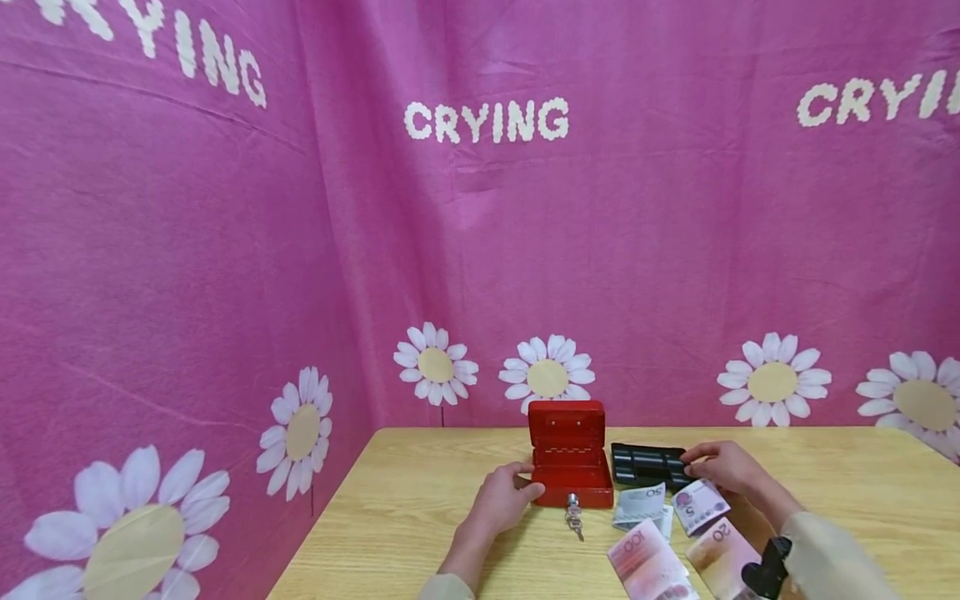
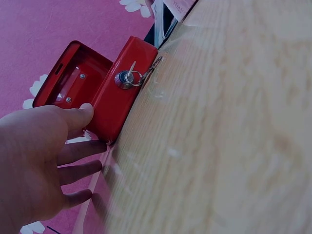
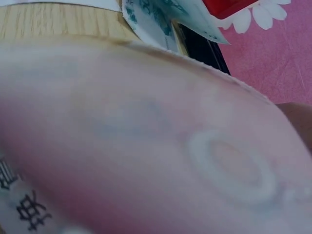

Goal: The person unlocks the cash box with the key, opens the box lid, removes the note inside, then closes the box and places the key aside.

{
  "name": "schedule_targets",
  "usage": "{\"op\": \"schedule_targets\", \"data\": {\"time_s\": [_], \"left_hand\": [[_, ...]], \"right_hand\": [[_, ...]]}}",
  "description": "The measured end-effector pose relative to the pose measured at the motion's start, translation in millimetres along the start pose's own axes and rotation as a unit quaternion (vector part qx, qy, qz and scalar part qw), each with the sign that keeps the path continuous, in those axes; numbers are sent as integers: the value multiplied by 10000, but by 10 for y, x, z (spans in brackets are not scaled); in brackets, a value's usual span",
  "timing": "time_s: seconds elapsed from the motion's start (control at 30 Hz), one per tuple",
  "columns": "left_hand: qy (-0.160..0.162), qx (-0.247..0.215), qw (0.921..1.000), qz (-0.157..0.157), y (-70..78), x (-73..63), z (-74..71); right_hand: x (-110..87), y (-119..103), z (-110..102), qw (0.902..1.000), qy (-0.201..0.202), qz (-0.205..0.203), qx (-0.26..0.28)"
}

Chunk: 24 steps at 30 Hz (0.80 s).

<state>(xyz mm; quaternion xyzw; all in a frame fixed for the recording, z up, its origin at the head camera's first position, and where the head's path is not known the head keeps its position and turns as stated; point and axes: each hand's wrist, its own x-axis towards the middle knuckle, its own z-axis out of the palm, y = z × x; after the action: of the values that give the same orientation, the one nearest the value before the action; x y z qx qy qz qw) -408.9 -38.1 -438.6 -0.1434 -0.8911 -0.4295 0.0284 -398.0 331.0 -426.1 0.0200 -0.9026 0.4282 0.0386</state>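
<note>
A red cash box (image 1: 573,492) stands on the table with its lid raised, keys (image 1: 574,521) hanging from the front lock. At its left side is my left hand (image 1: 504,500); the left wrist view shows the thumb on the box's edge and the other fingers (image 2: 80,173) stretched out beside it. My right hand (image 1: 723,467) grips the right end of a black coin tray (image 1: 648,465) to the right of the box. In the right wrist view a blurred pink banknote (image 3: 146,122) hides most of this hand.
Several banknotes lie in front of the tray: a folded 50 (image 1: 640,504), a 5 (image 1: 699,504), a 100 (image 1: 647,554) and a 20 (image 1: 722,554), close to the right forearm. A pink flowered cloth (image 1: 637,250) hangs behind the wooden table (image 1: 375,517).
</note>
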Motion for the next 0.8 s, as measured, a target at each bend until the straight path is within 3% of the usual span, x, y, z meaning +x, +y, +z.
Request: {"op": "schedule_targets", "data": {"time_s": [0.5, 0.8], "left_hand": [[8, 30, 10000, -9, 8, 12, 11], [16, 37, 10000, -48, -3, 14, 10]], "right_hand": [[12, -109, 4, 9978, 313, 50, -576], [29, -140, -37, 9976, 394, -19, -572]]}}
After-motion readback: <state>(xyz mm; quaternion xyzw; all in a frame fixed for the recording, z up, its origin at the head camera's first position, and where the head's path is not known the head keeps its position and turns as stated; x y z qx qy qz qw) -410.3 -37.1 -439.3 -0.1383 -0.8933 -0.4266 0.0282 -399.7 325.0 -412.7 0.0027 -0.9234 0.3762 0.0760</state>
